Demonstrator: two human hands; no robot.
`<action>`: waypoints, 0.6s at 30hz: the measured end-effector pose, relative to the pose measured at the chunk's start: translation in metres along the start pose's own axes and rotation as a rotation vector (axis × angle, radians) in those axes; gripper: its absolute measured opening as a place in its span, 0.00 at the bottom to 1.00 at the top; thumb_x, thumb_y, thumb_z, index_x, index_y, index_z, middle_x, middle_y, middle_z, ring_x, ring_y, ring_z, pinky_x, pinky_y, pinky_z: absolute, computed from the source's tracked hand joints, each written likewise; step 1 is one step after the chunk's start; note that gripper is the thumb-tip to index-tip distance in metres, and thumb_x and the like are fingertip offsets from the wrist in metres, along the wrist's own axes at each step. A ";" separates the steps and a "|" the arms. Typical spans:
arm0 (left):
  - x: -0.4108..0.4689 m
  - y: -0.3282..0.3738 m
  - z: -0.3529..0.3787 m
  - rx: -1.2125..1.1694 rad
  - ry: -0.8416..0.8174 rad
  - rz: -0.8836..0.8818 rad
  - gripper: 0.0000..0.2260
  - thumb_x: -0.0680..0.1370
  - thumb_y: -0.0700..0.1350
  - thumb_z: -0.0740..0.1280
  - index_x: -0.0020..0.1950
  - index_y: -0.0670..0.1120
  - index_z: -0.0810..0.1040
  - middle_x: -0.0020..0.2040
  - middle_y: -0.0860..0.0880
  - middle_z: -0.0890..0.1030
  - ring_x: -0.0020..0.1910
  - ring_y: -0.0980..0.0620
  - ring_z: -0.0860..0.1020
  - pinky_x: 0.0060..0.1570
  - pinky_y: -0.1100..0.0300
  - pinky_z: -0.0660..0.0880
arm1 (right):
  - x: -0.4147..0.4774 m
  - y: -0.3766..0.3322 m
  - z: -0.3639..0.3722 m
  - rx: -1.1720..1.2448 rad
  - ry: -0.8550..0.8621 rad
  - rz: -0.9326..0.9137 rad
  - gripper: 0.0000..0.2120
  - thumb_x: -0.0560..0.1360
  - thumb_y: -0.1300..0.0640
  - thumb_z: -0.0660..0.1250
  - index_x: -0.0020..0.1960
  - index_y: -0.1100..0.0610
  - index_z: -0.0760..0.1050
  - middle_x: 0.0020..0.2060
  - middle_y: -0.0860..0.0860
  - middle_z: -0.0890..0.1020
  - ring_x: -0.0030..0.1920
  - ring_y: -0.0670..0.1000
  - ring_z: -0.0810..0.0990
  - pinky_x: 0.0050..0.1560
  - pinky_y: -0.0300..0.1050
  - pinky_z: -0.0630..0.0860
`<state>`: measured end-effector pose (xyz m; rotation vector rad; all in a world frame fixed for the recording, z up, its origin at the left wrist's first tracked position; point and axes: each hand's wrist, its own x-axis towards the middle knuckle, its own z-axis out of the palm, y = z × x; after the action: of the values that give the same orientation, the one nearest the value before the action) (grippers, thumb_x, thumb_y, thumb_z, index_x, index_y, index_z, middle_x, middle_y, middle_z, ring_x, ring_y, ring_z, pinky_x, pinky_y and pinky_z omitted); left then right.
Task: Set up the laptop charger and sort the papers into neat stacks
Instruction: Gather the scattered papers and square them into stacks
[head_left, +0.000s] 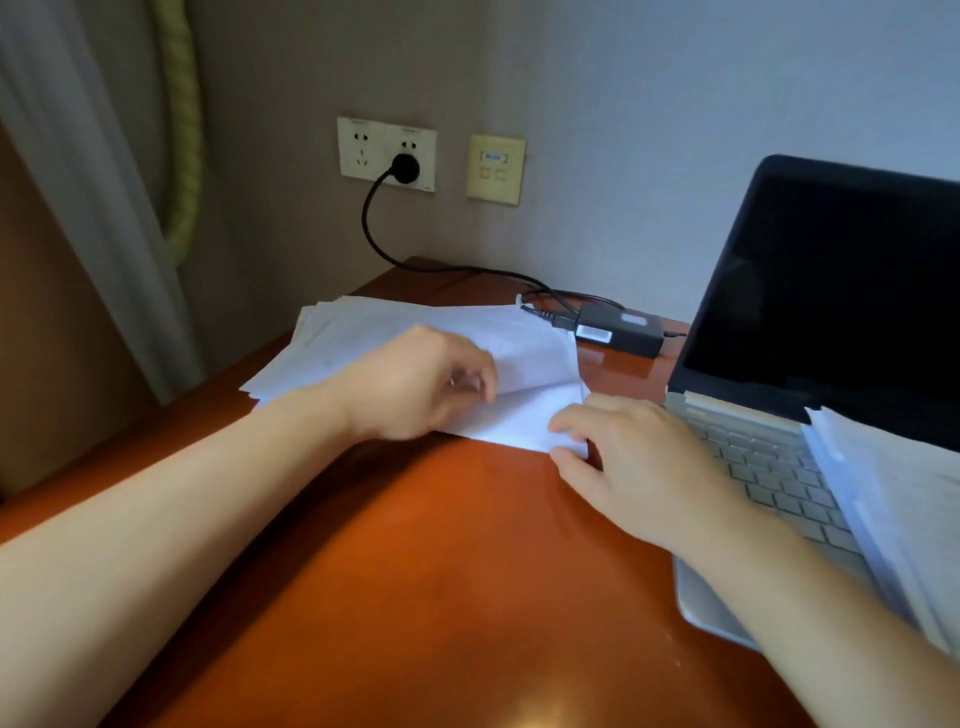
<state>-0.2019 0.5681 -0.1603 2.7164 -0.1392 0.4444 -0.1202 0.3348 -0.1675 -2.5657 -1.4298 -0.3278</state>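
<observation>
On the desk (441, 571), a loose pile of papers (363, 332) was spread toward the far left corner, its sheets fanned and unaligned, with the long axis running roughly from left to right along the back edge. Both hands were found on the top sheet (524, 358), which was bent up along a crease across its middle. The left hand (415, 384) was set over the sheet's near edge with its fingers curled onto the raised fold, and the right hand (639, 457) was closed in a pinch, thumb against fingers, on the sheet's near right corner. The hands were held apart, one at each side of the sheet (the left one blurred, so its exact grip was hard to read). The pile lay ahead and to the left of the hands, so the left hand was judged the nearer for squaring it. The charger brick (618, 325) lay near the back edge, just beside the pile's right end, its cable (374, 228) led up to a plug (405, 167) seated in the wall socket (363, 150). Whether the laptop (810, 291), open at the right edge, was connected could not be told. A second stack (893, 499) rested on its keyboard, well apart from the first.
</observation>
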 end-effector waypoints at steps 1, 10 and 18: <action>-0.001 0.002 0.001 -0.002 -0.092 0.009 0.08 0.78 0.45 0.72 0.57 0.53 0.85 0.56 0.58 0.85 0.53 0.58 0.79 0.54 0.68 0.73 | 0.000 0.000 0.000 0.010 0.008 -0.011 0.11 0.79 0.49 0.64 0.59 0.47 0.80 0.50 0.45 0.81 0.52 0.51 0.79 0.55 0.48 0.74; 0.002 0.016 -0.002 0.156 -0.233 -0.011 0.20 0.74 0.44 0.70 0.66 0.54 0.81 0.62 0.56 0.83 0.61 0.56 0.78 0.63 0.58 0.74 | 0.000 0.001 0.001 0.126 0.044 0.034 0.12 0.78 0.50 0.64 0.60 0.47 0.78 0.54 0.42 0.80 0.50 0.50 0.82 0.51 0.52 0.78; 0.002 0.011 0.003 0.148 -0.189 -0.023 0.18 0.72 0.39 0.67 0.59 0.52 0.83 0.54 0.55 0.84 0.53 0.54 0.79 0.55 0.55 0.75 | -0.001 0.002 0.005 0.332 0.141 0.069 0.12 0.77 0.53 0.65 0.60 0.46 0.76 0.53 0.42 0.80 0.49 0.43 0.81 0.51 0.51 0.79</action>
<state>-0.2007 0.5565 -0.1582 2.8999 -0.1296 0.1974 -0.1187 0.3344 -0.1729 -2.2701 -1.2270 -0.2329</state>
